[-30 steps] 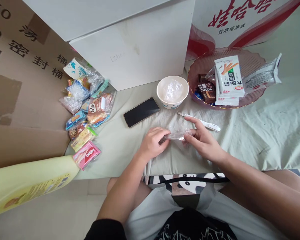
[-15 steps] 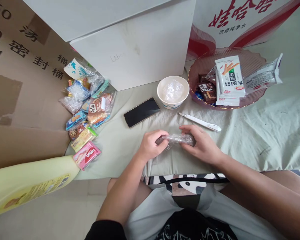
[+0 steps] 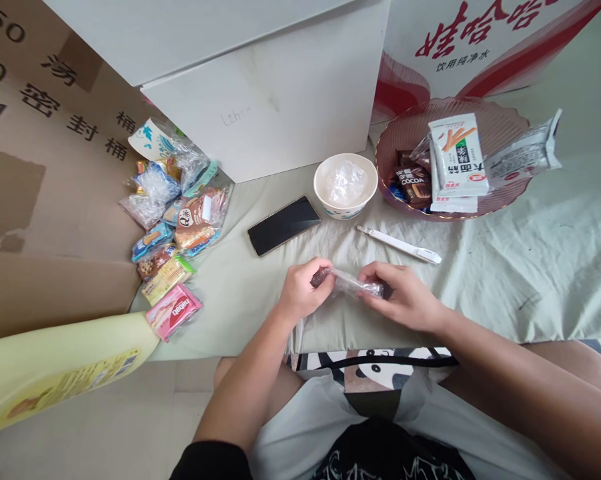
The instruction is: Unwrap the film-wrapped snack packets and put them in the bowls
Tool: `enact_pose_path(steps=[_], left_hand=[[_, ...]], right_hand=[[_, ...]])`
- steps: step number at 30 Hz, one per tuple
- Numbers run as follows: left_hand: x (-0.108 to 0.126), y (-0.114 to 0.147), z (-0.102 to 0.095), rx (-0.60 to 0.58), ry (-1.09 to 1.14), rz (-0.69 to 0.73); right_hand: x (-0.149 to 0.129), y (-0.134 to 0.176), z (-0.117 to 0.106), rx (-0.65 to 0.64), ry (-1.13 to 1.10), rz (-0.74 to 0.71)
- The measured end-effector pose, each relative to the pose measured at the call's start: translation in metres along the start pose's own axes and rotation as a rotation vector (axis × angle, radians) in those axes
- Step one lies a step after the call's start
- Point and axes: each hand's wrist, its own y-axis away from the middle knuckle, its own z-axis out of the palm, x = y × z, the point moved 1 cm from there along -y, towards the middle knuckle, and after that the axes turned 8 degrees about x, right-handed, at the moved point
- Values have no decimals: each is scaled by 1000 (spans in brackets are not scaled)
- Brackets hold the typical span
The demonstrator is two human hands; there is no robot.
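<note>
A crinkled piece of clear plastic wrap (image 3: 351, 283) stretches between my hands above the cloth. My left hand (image 3: 304, 291) pinches its left end, where something dark shows at the fingertips; I cannot make out what it is. The right end lies between the thumb and fingers of my right hand (image 3: 405, 297), which are closed on it. Beyond the hands lies a white box-cutter-like tool (image 3: 399, 245) with a slim metal tip. Past it stands a paper bowl (image 3: 345, 208) holding crumpled clear plastic (image 3: 346, 183). A black phone (image 3: 284, 225) lies to the bowl's left.
A pinkish ribbed bowl (image 3: 510, 120) at the right holds several packaged snacks (image 3: 457, 157). More wrapped snacks (image 3: 173, 267) pile up at the left against a cardboard box (image 3: 45, 200). White boxes (image 3: 280, 100) stand behind. A yellow bottle (image 3: 70, 367) lies at front left.
My right hand has shifted slightly, its fingers closing further over the wrap's right end. The wrap now slants down to the right. My left hand keeps its pinch.
</note>
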Motion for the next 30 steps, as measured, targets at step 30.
enact_pose_path(steps=[30], left_hand=[[7,0,-2,-123,63,-40]], right_hand=[[0,5,9,-258,-15,-106]])
